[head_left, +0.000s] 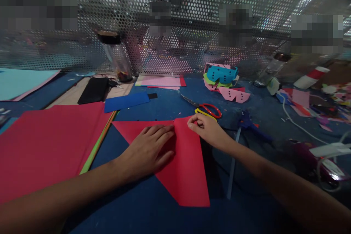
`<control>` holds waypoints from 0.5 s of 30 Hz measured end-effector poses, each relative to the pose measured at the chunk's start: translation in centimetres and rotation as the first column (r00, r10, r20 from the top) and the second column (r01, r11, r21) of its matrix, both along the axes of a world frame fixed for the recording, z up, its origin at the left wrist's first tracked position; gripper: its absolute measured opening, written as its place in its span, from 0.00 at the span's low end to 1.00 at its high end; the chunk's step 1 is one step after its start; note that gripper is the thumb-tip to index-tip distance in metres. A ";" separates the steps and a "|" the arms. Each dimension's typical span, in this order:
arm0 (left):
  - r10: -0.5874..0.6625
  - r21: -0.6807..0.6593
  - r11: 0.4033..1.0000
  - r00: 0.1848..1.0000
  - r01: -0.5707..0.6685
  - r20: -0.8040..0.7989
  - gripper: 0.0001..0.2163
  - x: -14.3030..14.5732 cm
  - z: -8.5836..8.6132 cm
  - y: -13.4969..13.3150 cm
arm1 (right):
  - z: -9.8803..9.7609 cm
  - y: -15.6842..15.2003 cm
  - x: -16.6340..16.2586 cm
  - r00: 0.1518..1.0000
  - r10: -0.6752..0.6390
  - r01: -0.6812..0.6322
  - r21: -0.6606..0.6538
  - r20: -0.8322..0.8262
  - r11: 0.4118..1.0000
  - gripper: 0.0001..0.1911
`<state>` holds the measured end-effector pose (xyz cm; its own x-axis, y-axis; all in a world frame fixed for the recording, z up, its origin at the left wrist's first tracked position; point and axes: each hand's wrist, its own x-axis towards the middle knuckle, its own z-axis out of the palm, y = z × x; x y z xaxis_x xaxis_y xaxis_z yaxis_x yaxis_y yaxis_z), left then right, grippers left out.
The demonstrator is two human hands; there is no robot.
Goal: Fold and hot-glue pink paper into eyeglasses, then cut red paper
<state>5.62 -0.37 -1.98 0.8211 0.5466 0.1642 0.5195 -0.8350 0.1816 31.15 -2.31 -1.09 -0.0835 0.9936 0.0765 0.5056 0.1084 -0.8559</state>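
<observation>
A folded red paper sheet (186, 168) lies on the blue table in front of me, shaped like a triangle with a crease down its middle. My left hand (148, 150) lies flat on its left half, fingers stretched toward the crease. My right hand (207, 128) is closed in a pinch on the sheet's upper right corner. Red-and-yellow handled scissors (205, 109) rest just beyond my right hand.
A stack of red sheets (46, 146) with green and orange edges lies at left. A blue strip (126, 101), black pouch (93, 90), pink papers (161, 81), cut paper masks (223, 80), a jar (116, 56) and scraps sit farther back before a perforated metal screen. A glue gun (315, 153) lies right.
</observation>
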 end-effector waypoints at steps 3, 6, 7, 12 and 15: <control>-0.013 0.020 1.000 1.000 0.013 0.002 0.23 0.0 -0.1 0.1 | -0.1 -0.3 0.1 0.999 -0.010 0.011 -0.031 0.038 0.999 0.06; -0.015 0.028 0.999 1.000 0.015 -0.009 0.22 0.0 -0.1 0.2 | -0.4 -0.6 -0.1 0.994 -0.021 0.024 -0.023 0.103 0.999 0.06; -0.010 0.029 1.000 1.000 0.010 -0.017 0.22 0.0 -0.1 0.2 | -0.4 -0.7 -0.2 0.992 -0.025 0.027 -0.014 0.127 1.000 0.06; -0.002 0.041 0.999 0.999 0.005 -0.051 0.22 0.1 -0.1 0.2 | -0.8 -0.9 -0.5 0.974 -0.025 0.024 0.006 0.224 1.000 0.08; -0.009 0.049 0.999 0.998 0.011 -0.059 0.22 0.1 -0.2 0.2 | -0.7 -0.8 -0.4 0.969 -0.014 0.014 0.001 0.247 1.000 0.08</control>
